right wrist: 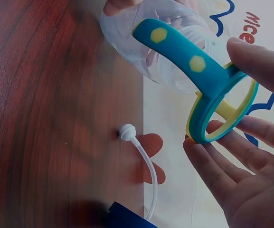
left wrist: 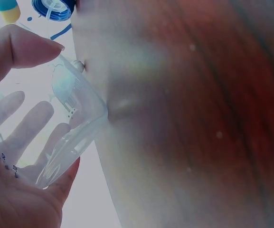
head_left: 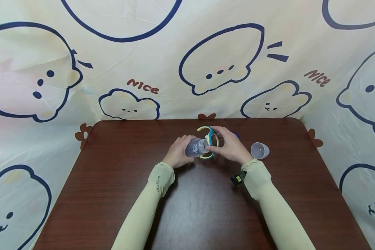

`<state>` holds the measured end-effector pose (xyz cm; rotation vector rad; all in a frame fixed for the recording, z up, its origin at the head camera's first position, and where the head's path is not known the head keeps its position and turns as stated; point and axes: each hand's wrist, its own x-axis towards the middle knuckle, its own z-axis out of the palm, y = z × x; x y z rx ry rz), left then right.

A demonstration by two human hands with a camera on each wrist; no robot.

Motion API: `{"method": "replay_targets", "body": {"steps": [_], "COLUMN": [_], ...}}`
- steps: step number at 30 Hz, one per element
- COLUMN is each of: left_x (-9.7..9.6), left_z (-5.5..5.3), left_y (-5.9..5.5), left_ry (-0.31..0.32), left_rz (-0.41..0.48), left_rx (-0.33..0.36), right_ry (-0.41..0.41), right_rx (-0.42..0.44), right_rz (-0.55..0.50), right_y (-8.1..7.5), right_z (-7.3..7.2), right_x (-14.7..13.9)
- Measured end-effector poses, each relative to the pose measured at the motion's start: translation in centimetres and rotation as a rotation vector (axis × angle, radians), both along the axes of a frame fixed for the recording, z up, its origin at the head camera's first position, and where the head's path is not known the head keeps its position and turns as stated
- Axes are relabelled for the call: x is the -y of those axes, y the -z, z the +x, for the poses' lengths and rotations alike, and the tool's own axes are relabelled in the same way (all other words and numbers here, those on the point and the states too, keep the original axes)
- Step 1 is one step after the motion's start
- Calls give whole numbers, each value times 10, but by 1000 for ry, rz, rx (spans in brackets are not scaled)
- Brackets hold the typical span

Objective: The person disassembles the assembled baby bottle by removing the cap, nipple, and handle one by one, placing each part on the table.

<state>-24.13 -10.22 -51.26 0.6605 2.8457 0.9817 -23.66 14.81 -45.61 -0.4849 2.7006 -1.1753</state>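
My left hand grips a clear baby bottle, tilted on its side with its open threaded neck pointing right. In the left wrist view the thumb and fingers wrap round the clear bottle wall. A blue and yellow two-handled bottle grip ring is pinched at its rim between the thumb and fingers of my right hand. The ring is right at the bottle's neck, and one handle overlaps the bottle in the right wrist view.
A clear dome-shaped cap stands on the brown table, right of my right hand. Behind that hand lies a dark blue bottle collar with a thin straw ending in a white weighted ball. A patterned curtain borders the table.
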Motion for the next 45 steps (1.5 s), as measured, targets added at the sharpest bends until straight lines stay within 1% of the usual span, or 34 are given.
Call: {"method": "replay_targets", "body": {"steps": [6, 15, 21, 26, 31, 36, 42, 45], "left_x": [0, 0, 0, 0, 0, 1, 0, 0], "left_z": [-1, -1, -2, -2, -2, -1, 0, 0], "left_y": [1, 0, 1, 2, 1, 1, 0, 0], "left_ry": [0, 5, 17, 15, 13, 9, 5, 1], "left_rz": [7, 16, 1, -5, -7, -13, -11, -14], "left_rx": [4, -19, -44, -35, -27, -17, -8, -4], "right_ry": [0, 8, 11, 28, 54, 79, 110, 129], "right_rx": [0, -10, -19, -26, -34, -18, -36, -31], "right_rz": [-15, -6, -8, -6, 2, -9, 19, 29], "right_y": [-4, -5, -9, -12, -16, -18, -19, -21], "right_z": [1, -1, -2, -4, -5, -5, -7, -8], "right_x": [-4, -14, -22, -32, -43, -58, -77, -87]}}
